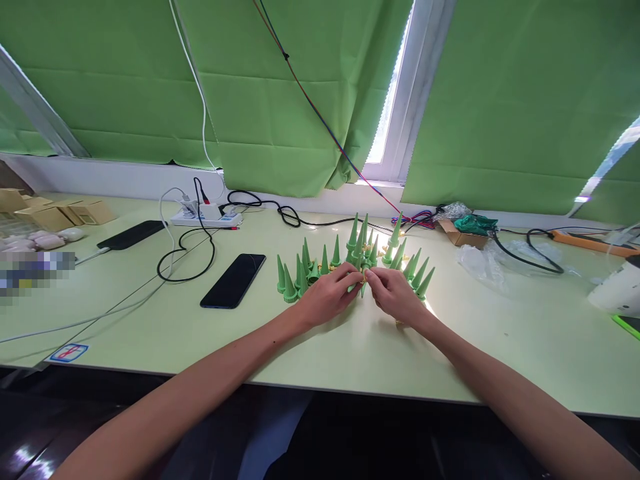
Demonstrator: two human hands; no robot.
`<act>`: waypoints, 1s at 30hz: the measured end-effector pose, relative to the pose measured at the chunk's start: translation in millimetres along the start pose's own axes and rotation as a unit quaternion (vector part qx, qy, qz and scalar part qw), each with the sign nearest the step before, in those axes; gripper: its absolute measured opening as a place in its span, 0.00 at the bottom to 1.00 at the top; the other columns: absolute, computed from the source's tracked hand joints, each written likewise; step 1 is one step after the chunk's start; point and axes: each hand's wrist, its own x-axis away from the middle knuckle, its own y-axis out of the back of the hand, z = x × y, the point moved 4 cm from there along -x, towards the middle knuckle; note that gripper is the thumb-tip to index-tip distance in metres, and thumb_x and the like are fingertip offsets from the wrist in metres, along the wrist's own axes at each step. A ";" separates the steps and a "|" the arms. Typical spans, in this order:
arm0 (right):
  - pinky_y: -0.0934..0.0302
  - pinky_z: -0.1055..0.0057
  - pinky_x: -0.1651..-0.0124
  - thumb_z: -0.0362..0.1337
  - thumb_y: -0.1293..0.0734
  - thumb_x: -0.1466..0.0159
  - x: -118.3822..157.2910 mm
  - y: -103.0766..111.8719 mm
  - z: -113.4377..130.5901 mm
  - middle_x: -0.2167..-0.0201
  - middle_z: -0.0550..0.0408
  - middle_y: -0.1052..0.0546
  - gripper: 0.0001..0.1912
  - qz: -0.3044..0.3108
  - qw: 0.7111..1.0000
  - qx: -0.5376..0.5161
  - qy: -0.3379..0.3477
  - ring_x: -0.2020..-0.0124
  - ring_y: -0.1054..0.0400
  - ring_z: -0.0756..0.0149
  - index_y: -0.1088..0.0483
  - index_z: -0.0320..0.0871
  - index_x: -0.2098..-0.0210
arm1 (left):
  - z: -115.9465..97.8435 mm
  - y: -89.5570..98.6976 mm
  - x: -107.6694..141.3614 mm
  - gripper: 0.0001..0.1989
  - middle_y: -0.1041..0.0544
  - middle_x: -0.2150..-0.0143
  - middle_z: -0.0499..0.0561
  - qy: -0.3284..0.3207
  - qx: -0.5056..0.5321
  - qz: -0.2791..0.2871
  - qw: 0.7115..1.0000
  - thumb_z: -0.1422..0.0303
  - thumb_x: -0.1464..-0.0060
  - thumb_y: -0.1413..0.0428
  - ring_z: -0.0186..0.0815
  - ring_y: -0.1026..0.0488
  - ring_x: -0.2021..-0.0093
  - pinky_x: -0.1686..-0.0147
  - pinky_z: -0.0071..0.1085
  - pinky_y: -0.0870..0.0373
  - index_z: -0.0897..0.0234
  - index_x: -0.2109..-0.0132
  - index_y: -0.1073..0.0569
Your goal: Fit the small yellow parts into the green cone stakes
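Several green cones with ringed bases stand on the pale green table (310, 353), among them a left group with a cone (289, 285) at its front. My left hand (333, 291) is closed in a pinch on a small green cone (363, 289), whose tip points down. Against it, my right hand (393, 292) pinches at a small yellowish piece (365, 274), its fingertips nearly touching those of my left hand. More cones (424, 283) lean beside and behind my right hand. The fingers partly hide both small pieces.
A black phone (233, 281) lies left of the cones, with another (131, 235) farther left. Behind them is a white power strip (206, 217) with looping cables. Small boxes (90, 211) sit at far left. An open carton (465, 235) and clear plastic (483, 265) lie at right.
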 end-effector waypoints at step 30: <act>0.54 0.70 0.75 0.48 0.46 0.28 1.5 8.3 3.0 0.83 0.62 0.43 0.24 -0.114 0.993 0.031 0.015 0.80 0.50 0.71 0.47 0.45 0.79 | 7.9 -0.8 -1.4 0.05 0.29 0.61 0.51 0.108 0.071 0.010 0.992 0.70 0.36 0.50 0.29 0.30 0.67 0.69 0.26 0.30 0.63 0.58 0.30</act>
